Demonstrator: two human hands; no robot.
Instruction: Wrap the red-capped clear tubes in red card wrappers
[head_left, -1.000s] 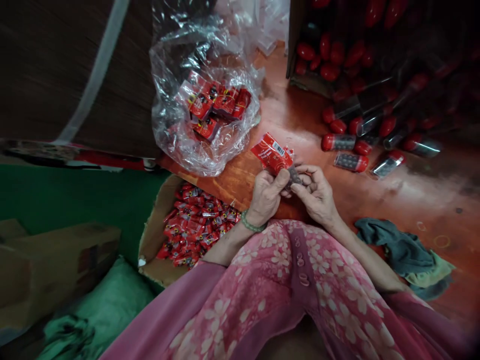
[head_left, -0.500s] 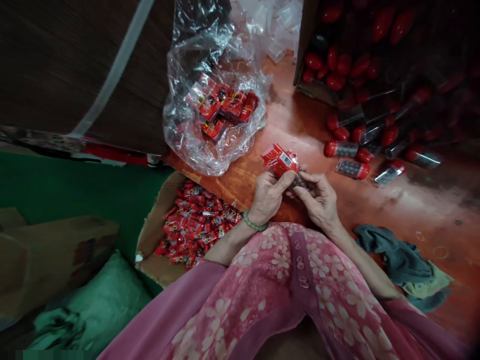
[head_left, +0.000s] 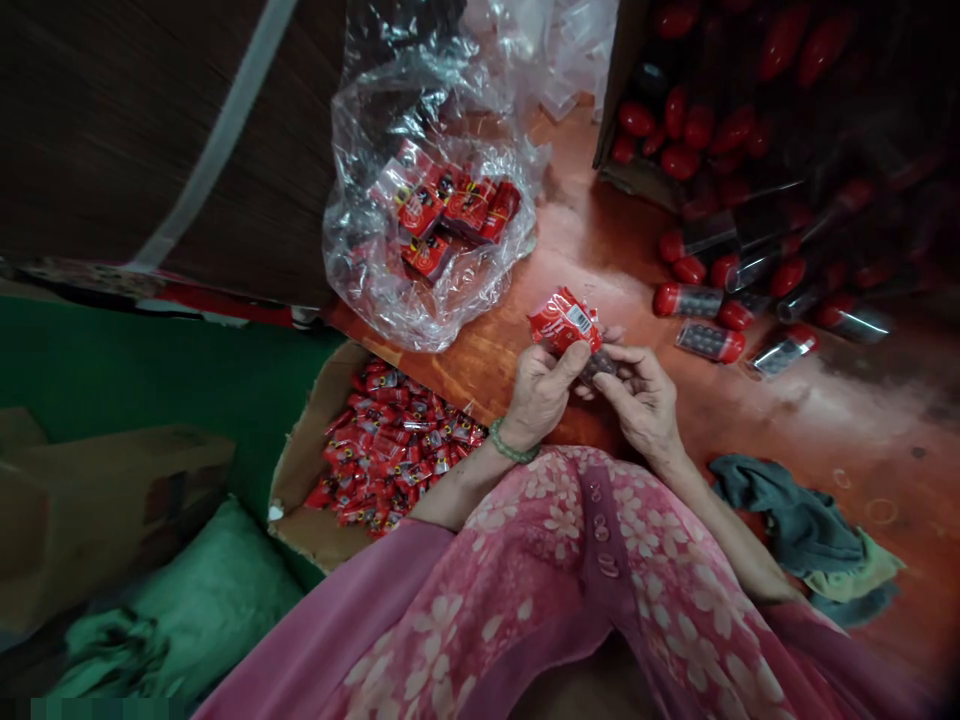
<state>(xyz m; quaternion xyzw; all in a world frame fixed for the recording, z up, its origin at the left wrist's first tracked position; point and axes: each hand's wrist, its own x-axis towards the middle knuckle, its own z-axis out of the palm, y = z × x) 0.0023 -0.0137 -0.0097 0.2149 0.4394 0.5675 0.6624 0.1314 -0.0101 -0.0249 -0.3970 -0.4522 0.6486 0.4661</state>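
In front of my lap, my left hand (head_left: 541, 392) grips red printed wrappers (head_left: 564, 318) with a white barcode label, its thumb pressed on them. My right hand (head_left: 641, 400) has its fingers closed on a clear tube of dark balls (head_left: 598, 366), which meets the lower end of the wrappers. My fingers partly cover the tube, and I cannot tell whether it sits inside a wrapper. Beyond, a clear plastic bag (head_left: 442, 320) lies spread with stacks of red wrappers (head_left: 471, 205) in it.
Red-capped clear tubes (head_left: 709, 341) lie on the reddish table (head_left: 840, 420) at the right, spilling from a dark box. Below the table's left edge stands a cardboard box (head_left: 300, 455) of red wrapped pieces (head_left: 397, 440). Crumpled cloths (head_left: 799, 520) lie at the right.
Both hands stay together around the wrappers and tube. The fingers have shifted only slightly, and the wrappers sit a little further right in the view, which itself has moved slightly.
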